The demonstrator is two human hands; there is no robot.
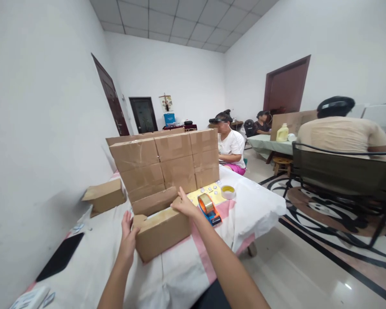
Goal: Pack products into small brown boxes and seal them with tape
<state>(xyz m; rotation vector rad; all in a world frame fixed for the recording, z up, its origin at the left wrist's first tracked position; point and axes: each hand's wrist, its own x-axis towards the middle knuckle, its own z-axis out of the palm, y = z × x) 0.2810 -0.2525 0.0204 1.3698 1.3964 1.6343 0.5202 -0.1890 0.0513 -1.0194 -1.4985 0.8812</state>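
An open cardboard box (164, 237) sits on the cloth-covered table in front of me, its long back flap standing up and its near flap folded inward. My left hand (128, 234) grips the box's left end, thumb at the front corner by the small end flap and fingers raised behind. At the right end, my right hand (185, 205) holds the top edge, with its thumb on the near flap and its fingers pointing up. Right of the box lies an orange and blue tape dispenser (209, 209) with a roll of tape. The box's inside is mostly hidden.
Stacked cardboard boxes (176, 161) form a wall behind the box. Another open box (106, 196) stands left. A tape roll (228, 192) lies near the table's right side, a black flat pad (60, 256) at left. A person in white (233, 146) sits beyond the stack.
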